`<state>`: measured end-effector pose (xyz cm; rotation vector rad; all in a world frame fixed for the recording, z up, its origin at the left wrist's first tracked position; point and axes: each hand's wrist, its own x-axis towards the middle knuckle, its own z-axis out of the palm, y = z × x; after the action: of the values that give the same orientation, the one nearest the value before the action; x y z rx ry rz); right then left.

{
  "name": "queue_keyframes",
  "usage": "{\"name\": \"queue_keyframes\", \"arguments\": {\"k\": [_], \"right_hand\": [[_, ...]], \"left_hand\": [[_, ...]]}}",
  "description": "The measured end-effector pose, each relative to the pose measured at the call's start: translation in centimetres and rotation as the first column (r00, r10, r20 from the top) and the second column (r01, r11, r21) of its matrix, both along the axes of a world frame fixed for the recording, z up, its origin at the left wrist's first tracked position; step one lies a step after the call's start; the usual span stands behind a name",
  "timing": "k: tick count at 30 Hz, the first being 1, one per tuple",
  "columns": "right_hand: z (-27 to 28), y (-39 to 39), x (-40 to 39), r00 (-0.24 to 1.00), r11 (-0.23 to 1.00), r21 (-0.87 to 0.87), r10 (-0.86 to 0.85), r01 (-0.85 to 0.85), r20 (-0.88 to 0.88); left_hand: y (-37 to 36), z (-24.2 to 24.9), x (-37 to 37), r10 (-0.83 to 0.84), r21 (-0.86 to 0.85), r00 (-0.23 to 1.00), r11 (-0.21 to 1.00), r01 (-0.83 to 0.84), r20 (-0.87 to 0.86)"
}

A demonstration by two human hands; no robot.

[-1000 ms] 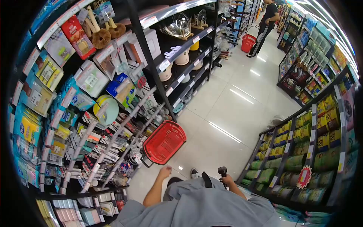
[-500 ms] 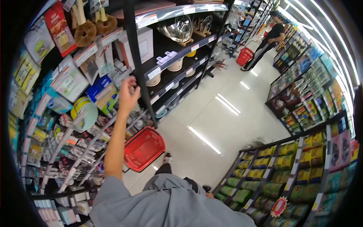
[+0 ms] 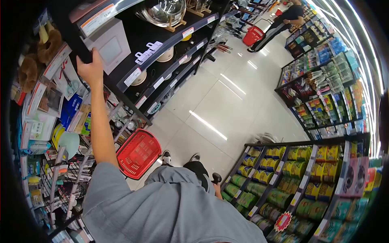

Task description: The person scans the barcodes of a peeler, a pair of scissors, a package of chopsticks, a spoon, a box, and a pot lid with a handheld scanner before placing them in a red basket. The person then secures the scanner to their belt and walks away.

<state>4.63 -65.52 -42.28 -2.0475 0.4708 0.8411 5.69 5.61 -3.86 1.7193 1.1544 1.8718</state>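
My left hand [image 3: 90, 69] is closed around the black upright post [image 3: 69, 32] of the shelving, its arm stretched up across the left side. Beside that hand on the shelf stands a pale box [image 3: 108, 46]. Low at my right side, my right hand [image 3: 218, 190] is partly hidden by my grey shirt. From it sticks up a dark object with a rounded end [image 3: 216, 177], whose kind I cannot tell. A red shopping basket [image 3: 139, 154] sits on the floor left of my shoes.
Shelves [image 3: 133, 77] with bowls and glassware run along the left of the aisle. Hanging packets and scissors [image 3: 72, 86] crowd the near left. A rack of yellow and green packs [image 3: 283, 182] borders the right. Up the aisle stands a person [image 3: 283, 24] with a red basket [image 3: 254, 35].
My left hand has moved up and left, from free in front of the shelf onto the black post. The right hand and its dark object show more. The view has shifted.
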Motion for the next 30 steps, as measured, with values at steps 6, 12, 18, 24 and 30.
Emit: {"name": "queue_keyframes", "arguments": {"k": [6,12,18,24,30], "right_hand": [[-1.9,-3.0,8.8,0.897,0.864,-0.245,0.416,-0.441,-0.15],[0.8,-0.9,23.7,0.651,0.598,-0.259,0.677,-0.759,-0.343],[-4.8,2.9,41.2,0.864,0.909,0.021,0.402,-0.416,-0.304],[-0.8,13.7,49.9,0.879,0.888,0.151,0.454,-0.433,-0.147],[1.6,16.8,50.4,0.706,0.714,0.106,0.7,-0.692,-0.107]], "left_hand": [[-2.0,1.1,0.5,0.124,-0.027,0.992,0.992,-0.124,0.023],[-0.9,0.2,0.5,0.102,0.034,0.985,0.994,-0.107,0.142],[-1.4,0.6,0.8,0.019,0.042,0.971,0.999,-0.03,0.24],[-2.0,1.0,1.0,0.048,0.028,0.973,0.998,-0.056,0.228],[-2.0,0.7,1.0,0.002,0.05,0.963,0.999,-0.016,0.27]]}}
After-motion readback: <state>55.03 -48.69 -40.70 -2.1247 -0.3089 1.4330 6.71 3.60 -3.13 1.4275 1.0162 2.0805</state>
